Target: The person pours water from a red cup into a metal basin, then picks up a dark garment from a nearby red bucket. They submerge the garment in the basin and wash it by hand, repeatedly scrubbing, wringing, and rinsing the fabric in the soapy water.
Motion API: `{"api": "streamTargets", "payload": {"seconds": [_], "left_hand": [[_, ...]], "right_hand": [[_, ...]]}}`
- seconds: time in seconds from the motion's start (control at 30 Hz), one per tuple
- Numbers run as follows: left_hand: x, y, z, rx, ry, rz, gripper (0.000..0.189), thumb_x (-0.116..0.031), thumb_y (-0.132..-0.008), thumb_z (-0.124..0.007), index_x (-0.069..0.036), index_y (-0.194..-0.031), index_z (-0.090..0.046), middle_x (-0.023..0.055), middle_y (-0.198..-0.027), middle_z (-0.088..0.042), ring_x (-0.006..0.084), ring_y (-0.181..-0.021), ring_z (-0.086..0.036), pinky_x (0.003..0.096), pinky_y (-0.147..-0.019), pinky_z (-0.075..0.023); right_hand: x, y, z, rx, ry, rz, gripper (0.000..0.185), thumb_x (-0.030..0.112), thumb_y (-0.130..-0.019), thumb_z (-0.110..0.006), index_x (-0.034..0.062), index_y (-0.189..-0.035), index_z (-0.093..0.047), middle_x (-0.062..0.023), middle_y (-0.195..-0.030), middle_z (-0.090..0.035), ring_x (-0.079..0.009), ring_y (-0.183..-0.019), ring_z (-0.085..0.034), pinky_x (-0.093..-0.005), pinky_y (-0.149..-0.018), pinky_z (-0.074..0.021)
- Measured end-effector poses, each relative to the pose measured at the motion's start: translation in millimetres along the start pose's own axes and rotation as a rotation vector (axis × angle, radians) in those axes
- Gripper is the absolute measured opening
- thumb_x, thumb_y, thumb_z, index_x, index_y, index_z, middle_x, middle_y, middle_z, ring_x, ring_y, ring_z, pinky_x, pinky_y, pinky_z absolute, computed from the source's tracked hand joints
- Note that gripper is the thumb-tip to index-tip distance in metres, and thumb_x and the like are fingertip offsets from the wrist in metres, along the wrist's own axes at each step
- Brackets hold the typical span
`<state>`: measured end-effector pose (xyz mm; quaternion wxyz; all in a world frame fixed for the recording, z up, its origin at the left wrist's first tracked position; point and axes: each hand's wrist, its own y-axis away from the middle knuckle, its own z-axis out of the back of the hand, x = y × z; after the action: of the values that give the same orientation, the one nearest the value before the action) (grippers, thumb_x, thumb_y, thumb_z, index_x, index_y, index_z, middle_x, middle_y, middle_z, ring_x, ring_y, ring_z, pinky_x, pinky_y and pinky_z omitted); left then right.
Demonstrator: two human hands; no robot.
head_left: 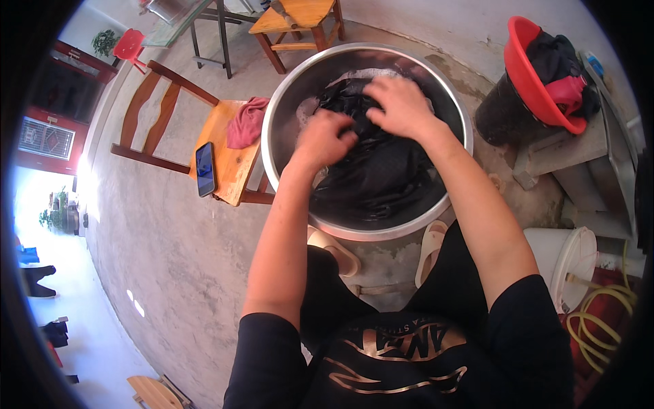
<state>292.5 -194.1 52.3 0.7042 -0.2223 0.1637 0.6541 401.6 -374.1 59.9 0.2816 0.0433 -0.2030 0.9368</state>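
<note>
A large round metal basin [444, 204] stands on the floor before me, between and beyond my slippered feet. In it lies wet black cloth [378, 168], with soapy foam [365, 75] along the far side and at the left. My left hand [327, 137] is over the left part of the cloth, fingers bent and apart, slightly blurred. Over the cloth's far right part is my right hand [398, 105], its fingers spread and blurred. Neither hand plainly grips the cloth; whether the fingertips touch it I cannot tell.
Left of the basin, a wooden chair [230, 174] bears a phone [206, 169] and a pink cloth [248, 122]. A wooden stool [291, 20] stands beyond. At the right are a red basin [526, 76] of dark clothes on a black bucket [503, 112], a white bucket [546, 260] and a yellow hose [577, 332].
</note>
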Motion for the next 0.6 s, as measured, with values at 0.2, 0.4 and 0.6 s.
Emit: {"api": "streamTargets", "payload": {"seconds": [0.2,0.4,0.6], "left_hand": [[0.7,4.2,-8.0,-0.039,-0.439,0.191,0.043,-0.025,-0.074,-0.065,-0.019,-0.116,-0.061,0.0133,-0.129,-0.047,0.0277,-0.127,-0.036,0.0419,-0.104,-0.0312],[7.6,-1.7,-1.3,0.079,0.201,0.009,0.042,-0.02,-0.073,-0.065,-0.011,-0.113,-0.061,0.0173,-0.122,-0.051,0.0359,-0.113,-0.048,0.0395,-0.099,-0.0378],[18.2,-25.2,-24.0,-0.27,0.364,0.61,0.055,-0.037,-0.083,-0.061,-0.007,-0.126,-0.046,0.0175,-0.124,-0.048,0.0325,-0.11,-0.051,0.0406,-0.093,-0.0415]], "right_hand": [[10.7,0.1,14.2,0.45,-0.062,-0.468,0.032,0.033,-0.077,-0.059,0.0107,-0.098,-0.069,-0.0127,-0.103,-0.065,-0.0284,-0.098,-0.061,-0.0399,-0.084,-0.0484],[10.6,-12.3,23.7,0.7,-0.317,-0.322,0.035,0.036,-0.075,-0.061,0.0058,-0.092,-0.067,-0.0144,-0.088,-0.066,-0.0307,-0.086,-0.063,-0.0392,-0.074,-0.0492],[-20.7,4.1,-37.6,-0.05,-0.24,-0.445,0.054,0.04,-0.078,-0.063,0.0008,-0.114,-0.054,-0.0235,-0.109,-0.058,-0.0311,-0.097,-0.059,-0.0368,-0.079,-0.047]]}}
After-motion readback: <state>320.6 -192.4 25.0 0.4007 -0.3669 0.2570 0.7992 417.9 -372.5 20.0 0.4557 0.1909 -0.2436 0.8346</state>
